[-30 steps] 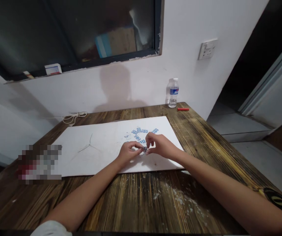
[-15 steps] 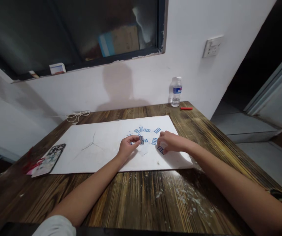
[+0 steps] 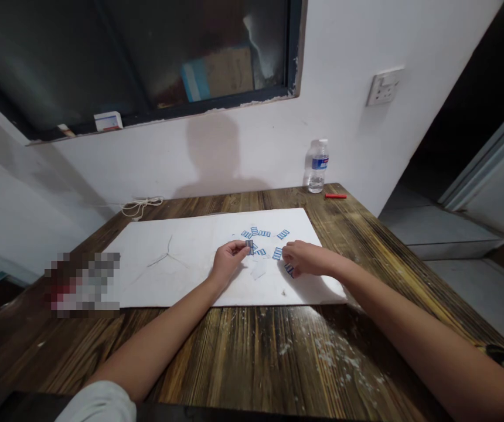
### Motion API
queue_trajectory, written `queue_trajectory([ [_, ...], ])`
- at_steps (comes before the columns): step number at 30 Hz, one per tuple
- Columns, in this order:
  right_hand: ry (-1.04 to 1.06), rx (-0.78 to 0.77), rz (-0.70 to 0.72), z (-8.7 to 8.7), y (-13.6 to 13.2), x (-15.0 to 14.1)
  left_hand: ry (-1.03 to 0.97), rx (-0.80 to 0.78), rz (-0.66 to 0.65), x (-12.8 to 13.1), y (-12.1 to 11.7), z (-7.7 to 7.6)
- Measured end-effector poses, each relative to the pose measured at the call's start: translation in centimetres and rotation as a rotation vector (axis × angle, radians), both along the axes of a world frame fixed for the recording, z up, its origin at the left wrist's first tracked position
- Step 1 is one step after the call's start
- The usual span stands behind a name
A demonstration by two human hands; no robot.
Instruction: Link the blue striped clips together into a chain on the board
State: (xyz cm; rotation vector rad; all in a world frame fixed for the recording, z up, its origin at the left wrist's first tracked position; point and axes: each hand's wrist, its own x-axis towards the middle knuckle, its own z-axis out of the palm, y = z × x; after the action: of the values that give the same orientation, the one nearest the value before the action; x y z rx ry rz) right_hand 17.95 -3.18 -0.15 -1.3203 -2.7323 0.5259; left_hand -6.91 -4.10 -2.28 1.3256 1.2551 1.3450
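Observation:
Pinched between the thumb and fingers of my left hand [image 3: 229,260] is a small striped paper piece [image 3: 249,247], held upright just above the white board [image 3: 199,281]. My right hand [image 3: 307,258] is closed, its fingers curled downward at the board's right part. Partly under those fingertips lies another striped piece [image 3: 289,269]; whether they grip it is hidden. Several more blue-edged striped pieces [image 3: 283,234] lie loosely in a ring beyond and between my hands. A pale scrap [image 3: 258,269] rests close to my left hand.
Dark lines [image 3: 167,254] mark the board's left half. On the wooden table [image 3: 234,363] are a water bottle [image 3: 318,170], a red stick-like object [image 3: 336,196], a white cord [image 3: 142,203] and pale crumbs [image 3: 344,357]. The board's left end is pixelated.
The piece in my left hand has tilted and shifted slightly left, still pinched. My right hand's fingers have moved a little above the nearby striped piece, showing more of it. The view shifted slightly.

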Motion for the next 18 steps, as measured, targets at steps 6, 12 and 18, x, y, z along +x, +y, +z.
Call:
queue_trajectory([
  [6, -0.100, 0.065, -0.054, 0.6, -0.5, -0.5, -0.074, -0.043, 0.072, 0.1, 0.1, 0.4],
  [12, -0.074, 0.064, -0.113, 1.3, -1.3, -0.8, -0.073, -0.049, 0.096, -0.1, 0.3, 0.3],
  [18, 0.087, 0.055, -0.113, 2.3, -1.6, -0.9, -0.043, -0.024, 0.084, -0.4, 0.4, 0.1],
])
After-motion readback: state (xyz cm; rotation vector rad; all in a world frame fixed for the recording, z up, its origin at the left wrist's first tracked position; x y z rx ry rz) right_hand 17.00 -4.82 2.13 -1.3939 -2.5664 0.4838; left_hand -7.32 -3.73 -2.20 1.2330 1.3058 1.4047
